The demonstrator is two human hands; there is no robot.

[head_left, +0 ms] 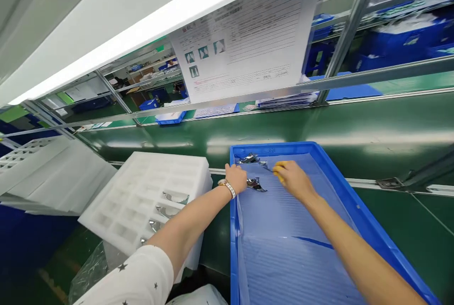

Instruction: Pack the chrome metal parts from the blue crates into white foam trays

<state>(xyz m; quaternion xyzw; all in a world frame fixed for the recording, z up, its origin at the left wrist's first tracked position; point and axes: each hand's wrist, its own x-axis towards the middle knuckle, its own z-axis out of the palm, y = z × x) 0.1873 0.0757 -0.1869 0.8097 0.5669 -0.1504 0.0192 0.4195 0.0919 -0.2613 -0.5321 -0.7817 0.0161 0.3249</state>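
Observation:
My left hand (237, 178), a bracelet at its wrist, is over the left rim of a blue tray (233, 248). Its fingers are curled, and a curved shiny chrome part (256, 184) sticks out from its right side. Over the tray's far half, my right hand (294, 181) is closed in a pinch, with yellow at the fingertips. A thin shiny piece (266, 166) shows at those fingertips; its full shape is blurred. More chrome parts (249, 159) lie in the tray's far left corner, on a translucent sheet (283, 215).
Left of the tray stands a white foam block (142, 177) with pockets, several holding chrome parts (175, 197). More foam trays (53, 172) are stacked further left. A printed sheet (244, 35) hangs from the metal rail ahead, beneath a bright lamp (142, 30). A metal post (422, 172) stands at right.

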